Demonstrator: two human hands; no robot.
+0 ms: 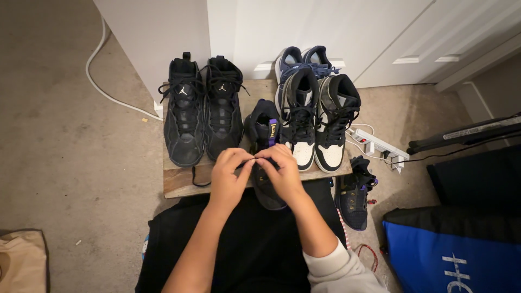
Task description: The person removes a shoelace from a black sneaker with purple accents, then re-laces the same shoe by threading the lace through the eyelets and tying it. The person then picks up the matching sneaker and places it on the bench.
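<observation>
A black high-top shoe with a purple tongue tab [262,130] stands on a low wooden board [179,182], toe toward me. My left hand [229,176] and my right hand [281,171] meet over its front, fingertips pinched together on its black lace. Most of the toe is hidden under my hands. A loose end of the lace [196,179] hangs off the board's front edge.
A pair of black high-tops [203,111] stands left on the board, a black-and-white pair [320,116] right, a blue pair [304,58] behind. Another black shoe [354,195], a white power strip [380,145] and a blue bag [450,255] lie on the carpet at right.
</observation>
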